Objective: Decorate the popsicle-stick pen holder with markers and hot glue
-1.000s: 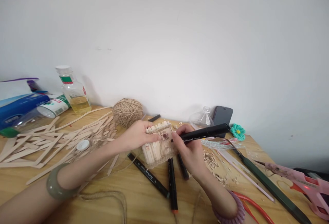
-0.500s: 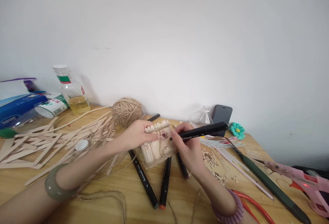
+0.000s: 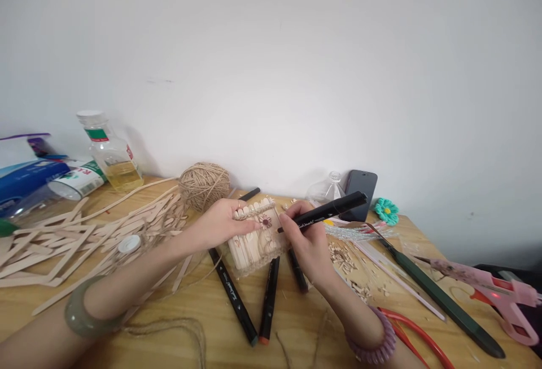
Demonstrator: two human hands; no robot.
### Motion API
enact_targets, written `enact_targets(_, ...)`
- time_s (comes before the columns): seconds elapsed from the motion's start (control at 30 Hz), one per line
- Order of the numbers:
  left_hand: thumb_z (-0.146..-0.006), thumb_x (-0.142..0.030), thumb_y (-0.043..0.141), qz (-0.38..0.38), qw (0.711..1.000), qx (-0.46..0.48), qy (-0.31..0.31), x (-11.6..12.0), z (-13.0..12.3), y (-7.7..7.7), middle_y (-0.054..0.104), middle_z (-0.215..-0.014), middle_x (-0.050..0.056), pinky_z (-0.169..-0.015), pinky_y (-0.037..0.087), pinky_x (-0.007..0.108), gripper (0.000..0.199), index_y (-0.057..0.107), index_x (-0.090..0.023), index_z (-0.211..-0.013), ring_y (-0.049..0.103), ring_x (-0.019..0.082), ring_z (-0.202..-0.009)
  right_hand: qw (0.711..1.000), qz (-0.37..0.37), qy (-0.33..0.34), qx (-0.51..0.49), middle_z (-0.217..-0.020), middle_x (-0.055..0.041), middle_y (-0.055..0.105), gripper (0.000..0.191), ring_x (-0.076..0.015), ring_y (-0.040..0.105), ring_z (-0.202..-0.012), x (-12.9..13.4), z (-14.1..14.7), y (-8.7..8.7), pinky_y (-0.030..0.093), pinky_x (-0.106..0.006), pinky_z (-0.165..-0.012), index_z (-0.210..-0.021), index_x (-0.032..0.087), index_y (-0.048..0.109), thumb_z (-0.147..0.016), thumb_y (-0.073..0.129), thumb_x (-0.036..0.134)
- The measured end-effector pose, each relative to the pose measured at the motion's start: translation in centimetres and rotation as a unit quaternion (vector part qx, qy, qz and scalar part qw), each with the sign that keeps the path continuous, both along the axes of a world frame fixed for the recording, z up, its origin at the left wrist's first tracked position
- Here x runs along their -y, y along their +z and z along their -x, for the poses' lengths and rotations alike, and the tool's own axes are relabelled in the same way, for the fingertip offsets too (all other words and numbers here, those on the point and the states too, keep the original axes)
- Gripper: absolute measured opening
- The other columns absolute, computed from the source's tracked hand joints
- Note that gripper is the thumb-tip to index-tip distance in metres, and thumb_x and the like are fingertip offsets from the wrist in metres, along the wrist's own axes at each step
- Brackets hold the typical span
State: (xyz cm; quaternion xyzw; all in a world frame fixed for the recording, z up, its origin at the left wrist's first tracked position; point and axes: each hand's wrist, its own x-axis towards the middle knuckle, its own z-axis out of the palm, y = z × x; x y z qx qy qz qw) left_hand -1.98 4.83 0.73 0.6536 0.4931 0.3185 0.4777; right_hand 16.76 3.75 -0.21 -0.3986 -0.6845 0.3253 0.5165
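1. Above the wooden tabletop (image 3: 228,352), the stick panel (image 3: 249,247) sits tilted between both hands, near the twine ball (image 3: 205,185).
2. The left hand (image 3: 220,223) pinches the panel's upper left side, thumb across the front beside the brown flower (image 3: 265,222); its other fingers are mostly hidden.
3. The right hand (image 3: 311,242) pinches the black marker (image 3: 334,210) between thumb and fingertips, tip at the panel's right part; whether it touches, I cannot tell.
4. Since one second ago, the teal-ended marker (image 3: 235,301) and orange-ended marker (image 3: 269,304) have swung, their near ends now further left; both grips are unchanged.
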Motion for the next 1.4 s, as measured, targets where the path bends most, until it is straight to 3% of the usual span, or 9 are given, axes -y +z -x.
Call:
enact_targets(0.6,-0.07,-0.044,0.068,0.03,1.0,-0.002,0.002,0.17,-0.09,0.19,0.061,-0.07,0.0,-0.057,0.038,0.024,0.035,0.063,-0.012,-0.083,0.052,0.015,-0.063,1.0,0.006,0.017,-0.009,-0.062,0.005,0.042,0.02,-0.0125,0.04,-0.057,0.03,-0.25,-0.13,0.033,-0.025,-0.052,-0.068,0.022,0.044,-0.084,0.051,0.03)
enact_targets(1.4,-0.068,-0.044,0.067,0.024,0.999,-0.02,0.016,0.15,-0.25,0.26,0.059,-0.066,-0.002,-0.055,0.036,0.023,0.034,0.062,-0.013,-0.082,0.051,0.014,-0.06,0.999,0.03,0.017,-0.018,-0.061,0.0054,0.041,0.019,-0.0123,0.039,-0.057,-0.21,-0.21,-0.3,0.033,-0.025,-0.054,-0.068,0.022,0.045,-0.083,0.052,0.03)
